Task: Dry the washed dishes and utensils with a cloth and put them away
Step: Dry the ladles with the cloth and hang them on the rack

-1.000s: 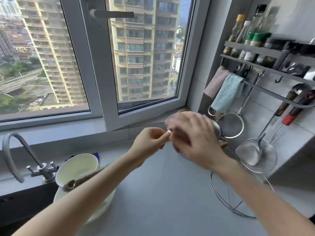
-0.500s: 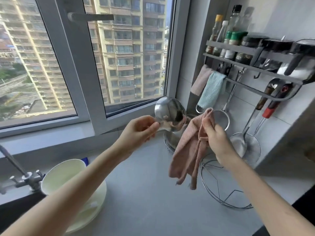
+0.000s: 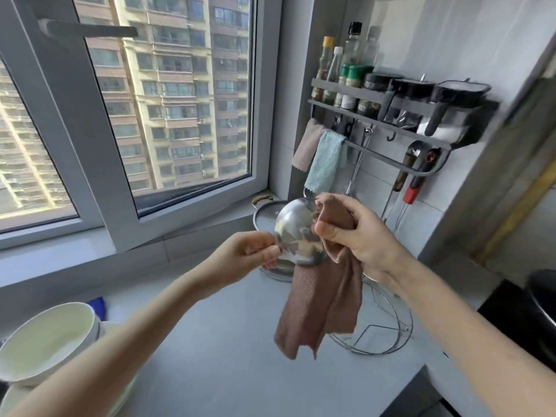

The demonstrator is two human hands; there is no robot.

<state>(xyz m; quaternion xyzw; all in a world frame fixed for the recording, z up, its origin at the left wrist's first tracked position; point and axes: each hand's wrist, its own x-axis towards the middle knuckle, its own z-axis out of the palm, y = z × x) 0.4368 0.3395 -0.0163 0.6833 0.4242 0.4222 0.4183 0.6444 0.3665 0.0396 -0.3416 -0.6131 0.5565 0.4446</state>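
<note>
Window point(image 3: 75, 130) fills the upper left of my feed, its grey frame meeting the pale grey counter point(image 3: 210, 356) that spreads across the lower middle. On the right wall I see a dark rack point(image 3: 376, 123) loaded with bottles and jars, a teal towel point(image 3: 326, 161) draped over its rail and utensils hanging from hooks beneath. At the lower left corner stands a stack of cream bowls point(image 3: 45, 335), partly hidden by the left forearm. A round wire stand point(image 3: 391, 338) sits on the counter under the rack. In front of it hangs the brown cloth point(image 3: 319, 311), loose at the bottom and bunched at the top inside the right hand point(image 3: 367, 236), whose fingers and thumb are curled round it. That bunched part is pressed against the right side of the steel ladle point(image 3: 296, 230), which is held up above the counter at centre frame. The left hand point(image 3: 240, 257) pinches the ladle at the lower left edge of its bowl, between thumb and fingertips.
</note>
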